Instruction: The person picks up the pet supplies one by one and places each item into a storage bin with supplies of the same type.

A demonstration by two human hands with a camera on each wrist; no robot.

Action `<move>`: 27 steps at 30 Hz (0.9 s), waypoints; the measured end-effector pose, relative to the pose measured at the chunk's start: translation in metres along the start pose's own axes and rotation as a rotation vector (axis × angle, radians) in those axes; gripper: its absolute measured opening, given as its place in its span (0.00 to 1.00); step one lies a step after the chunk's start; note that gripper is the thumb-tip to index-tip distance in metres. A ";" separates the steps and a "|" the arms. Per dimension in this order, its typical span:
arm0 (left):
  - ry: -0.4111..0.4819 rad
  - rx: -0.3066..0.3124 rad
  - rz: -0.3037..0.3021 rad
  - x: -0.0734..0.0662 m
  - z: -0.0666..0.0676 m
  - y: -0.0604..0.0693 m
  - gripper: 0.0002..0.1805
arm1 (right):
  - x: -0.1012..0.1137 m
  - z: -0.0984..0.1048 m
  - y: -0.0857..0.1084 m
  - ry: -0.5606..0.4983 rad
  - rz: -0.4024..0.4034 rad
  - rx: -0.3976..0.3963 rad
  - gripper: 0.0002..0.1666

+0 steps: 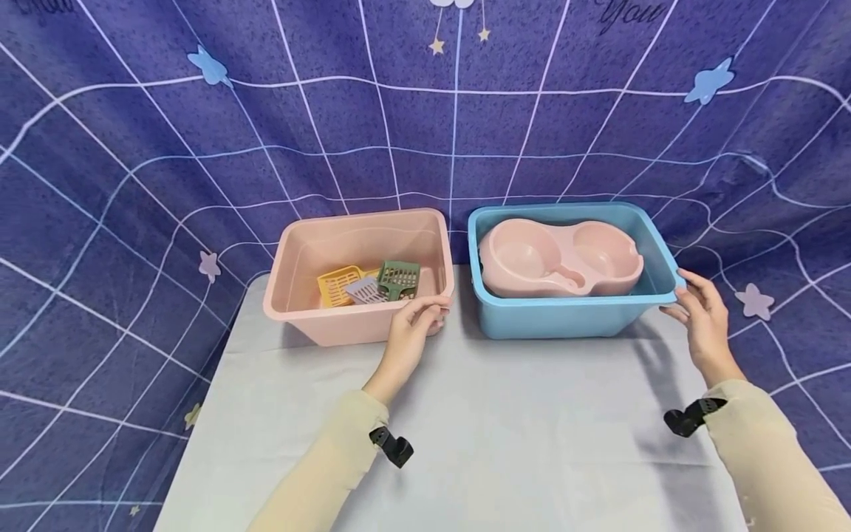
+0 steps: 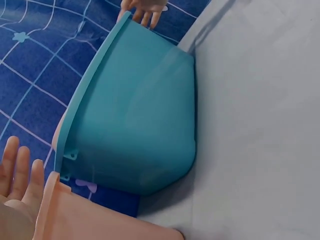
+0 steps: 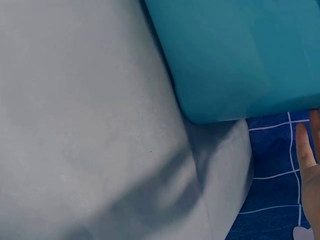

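A pink plastic bin (image 1: 355,318) stands on the left, with yellow (image 1: 332,283), pale grey (image 1: 360,293) and green (image 1: 399,274) slotted litter scoops inside. My left hand (image 1: 410,330) is at its right front corner, touching the rim; its fingers look extended in the left wrist view. Beside it is a blue bin (image 1: 552,319) holding a pink double pet bowl (image 1: 565,247). At that bin's right front corner, my right hand (image 1: 706,323) touches the rim with straight fingers. Part of the right hand is cut off in the right wrist view.
Both bins stand side by side at the back of a white-covered table (image 1: 518,428), with a narrow gap between them. Behind and around hangs a dark blue curtain (image 1: 412,118) with a line grid and stars. Black straps with small devices sit on both sleeves.
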State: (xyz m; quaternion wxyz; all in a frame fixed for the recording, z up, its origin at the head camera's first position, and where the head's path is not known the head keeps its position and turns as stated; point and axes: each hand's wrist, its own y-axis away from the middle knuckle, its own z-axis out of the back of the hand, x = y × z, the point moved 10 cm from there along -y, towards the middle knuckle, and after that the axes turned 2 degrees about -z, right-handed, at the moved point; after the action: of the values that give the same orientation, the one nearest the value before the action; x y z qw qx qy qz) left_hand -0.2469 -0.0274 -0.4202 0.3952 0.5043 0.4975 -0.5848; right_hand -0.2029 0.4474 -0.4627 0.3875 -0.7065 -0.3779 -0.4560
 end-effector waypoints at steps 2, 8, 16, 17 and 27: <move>0.013 0.010 -0.010 0.000 0.002 0.007 0.12 | 0.000 0.001 0.000 -0.006 0.006 -0.014 0.21; 0.012 0.009 -0.035 0.004 0.012 0.026 0.12 | -0.002 -0.002 0.003 -0.052 -0.009 -0.011 0.22; 0.011 -0.010 0.002 0.014 0.023 0.039 0.12 | -0.008 -0.005 0.004 -0.141 -0.052 -0.046 0.22; 0.012 -0.013 0.003 0.014 0.024 0.040 0.12 | -0.009 -0.006 0.004 -0.137 -0.053 -0.053 0.22; -0.011 0.014 -0.005 0.022 0.032 0.045 0.12 | -0.008 -0.005 0.006 -0.172 -0.047 -0.072 0.22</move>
State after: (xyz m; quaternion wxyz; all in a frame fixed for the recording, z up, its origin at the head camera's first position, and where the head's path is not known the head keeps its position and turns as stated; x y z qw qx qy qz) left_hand -0.2137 -0.0671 -0.4499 0.3931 0.5024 0.4925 -0.5920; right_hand -0.2018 0.4386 -0.4702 0.3173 -0.7473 -0.4096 -0.4160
